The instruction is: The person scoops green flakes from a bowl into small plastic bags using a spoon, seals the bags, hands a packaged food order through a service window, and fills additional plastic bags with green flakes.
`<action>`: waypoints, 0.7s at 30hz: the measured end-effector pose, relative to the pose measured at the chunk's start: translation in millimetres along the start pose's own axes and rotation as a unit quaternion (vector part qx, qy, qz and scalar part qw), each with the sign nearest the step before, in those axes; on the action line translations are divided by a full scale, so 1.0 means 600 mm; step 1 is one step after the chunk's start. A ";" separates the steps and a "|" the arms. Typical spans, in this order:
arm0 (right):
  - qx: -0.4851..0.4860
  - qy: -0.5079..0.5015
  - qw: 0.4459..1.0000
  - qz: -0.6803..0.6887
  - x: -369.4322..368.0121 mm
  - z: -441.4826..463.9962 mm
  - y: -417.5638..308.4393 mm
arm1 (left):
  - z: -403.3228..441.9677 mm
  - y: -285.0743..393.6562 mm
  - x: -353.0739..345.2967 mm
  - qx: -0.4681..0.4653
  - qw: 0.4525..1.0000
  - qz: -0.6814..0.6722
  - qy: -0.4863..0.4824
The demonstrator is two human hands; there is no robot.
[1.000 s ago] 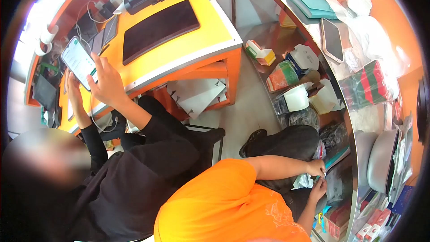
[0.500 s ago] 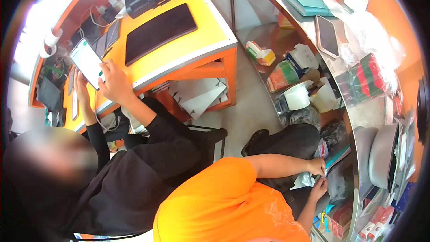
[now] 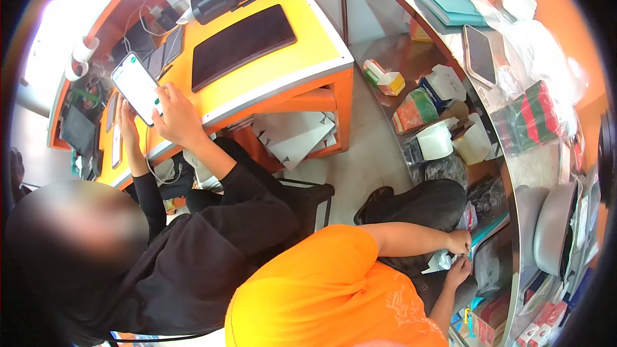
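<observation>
While the head view looks down past an orange shirt (image 3: 308, 289), the person's left hand (image 3: 459, 241) and right hand (image 3: 459, 271) meet near the dark trousers (image 3: 418, 209), fingers bent in toward each other. Whatever may sit between the fingertips is too small to make out, so I cannot tell whether either hand is clamped on anything. Just beside them is one crumpled silvery wrapper (image 3: 440, 261); it looks light, soft and rather slippery, probably best pinched by a gathered edge. Counting the rest, one co-worker in black (image 3: 193, 257) holds one upright phone (image 3: 136, 87) between two hands (image 3: 180, 115), and one dark flat slab (image 3: 244, 47) lies on the yellow surface (image 3: 313, 35). Opposite are one flat-lying phone (image 3: 479, 56), one teal folder (image 3: 450, 8) and one red-and-green packet (image 3: 530, 119), with at least five small boxes (image 3: 415, 110) lower down.
</observation>
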State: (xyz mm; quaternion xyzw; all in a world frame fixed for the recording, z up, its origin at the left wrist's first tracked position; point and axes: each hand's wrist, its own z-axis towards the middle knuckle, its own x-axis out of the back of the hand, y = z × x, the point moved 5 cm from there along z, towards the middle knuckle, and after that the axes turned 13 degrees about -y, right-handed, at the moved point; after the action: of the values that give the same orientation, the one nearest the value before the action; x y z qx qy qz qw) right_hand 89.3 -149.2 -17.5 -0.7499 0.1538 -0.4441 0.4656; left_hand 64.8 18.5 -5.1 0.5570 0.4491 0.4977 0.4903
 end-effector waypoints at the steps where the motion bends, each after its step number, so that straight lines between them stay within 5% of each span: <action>1: 0.006 0.002 1.000 -0.003 -0.004 -0.003 0.005 | -0.008 0.007 0.001 0.025 1.000 0.005 -0.008; 7: 0.024 -0.034 0.998 -0.055 -0.002 -0.008 -0.014 | 0.001 -0.014 -0.023 0.009 0.997 0.034 0.069; 13: 0.020 -0.039 0.997 0.070 -0.009 -0.009 -0.010 | 0.009 -0.028 -0.035 0.021 0.995 0.012 0.095; 14: 0.036 -0.038 0.997 -0.049 -0.002 -0.019 -0.029 | 0.002 -0.022 -0.035 -0.006 0.993 -0.007 0.116; 21: -0.002 -0.034 0.997 0.073 -0.002 -0.025 0.007 | 0.004 -0.015 -0.022 -0.013 0.991 0.030 0.131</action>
State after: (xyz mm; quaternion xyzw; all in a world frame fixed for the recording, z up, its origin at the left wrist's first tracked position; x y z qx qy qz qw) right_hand 77.1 -159.4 -18.9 -0.7520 0.1928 -0.3834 0.5004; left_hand 65.9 6.2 -15.7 0.4937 0.4860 0.5868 0.4192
